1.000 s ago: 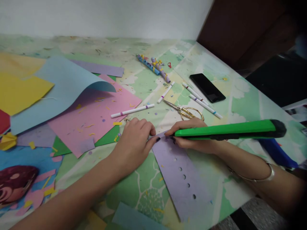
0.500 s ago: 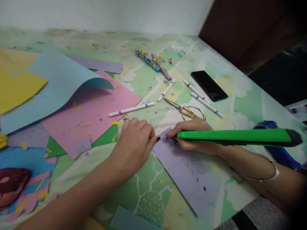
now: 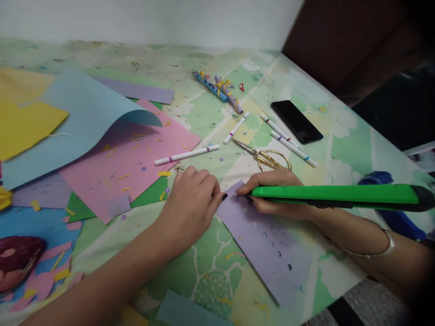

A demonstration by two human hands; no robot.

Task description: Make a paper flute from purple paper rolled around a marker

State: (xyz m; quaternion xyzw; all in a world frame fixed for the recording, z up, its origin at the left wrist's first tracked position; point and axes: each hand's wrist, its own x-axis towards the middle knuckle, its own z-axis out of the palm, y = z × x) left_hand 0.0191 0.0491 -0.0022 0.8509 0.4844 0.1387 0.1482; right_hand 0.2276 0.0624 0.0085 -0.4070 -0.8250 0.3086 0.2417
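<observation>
My right hand (image 3: 277, 188) is closed around a green utility knife (image 3: 336, 194) with a black end. The knife lies nearly level, its tip touching the purple paper sheet (image 3: 261, 242) near the far corner. A row of several small round holes runs along this sheet. My left hand (image 3: 193, 203) is curled closed at the sheet's left edge, thumb against it; its fingertips are partly hidden. Just beyond my right hand lie gold-handled scissors (image 3: 263, 156), their blades pointing away to the left.
Several white markers (image 3: 186, 155) and a black phone (image 3: 297, 121) lie beyond my hands. Two decorated paper rolls (image 3: 210, 86) are farther back. Coloured sheets, with a curling light-blue one (image 3: 78, 122), cover the left. A dark red hole punch (image 3: 18, 260) sits at lower left among scraps.
The green knife's rear end has shifted slightly right and down, while its tip stays near the same spot on the purple sheet. My left hand has stayed in place.
</observation>
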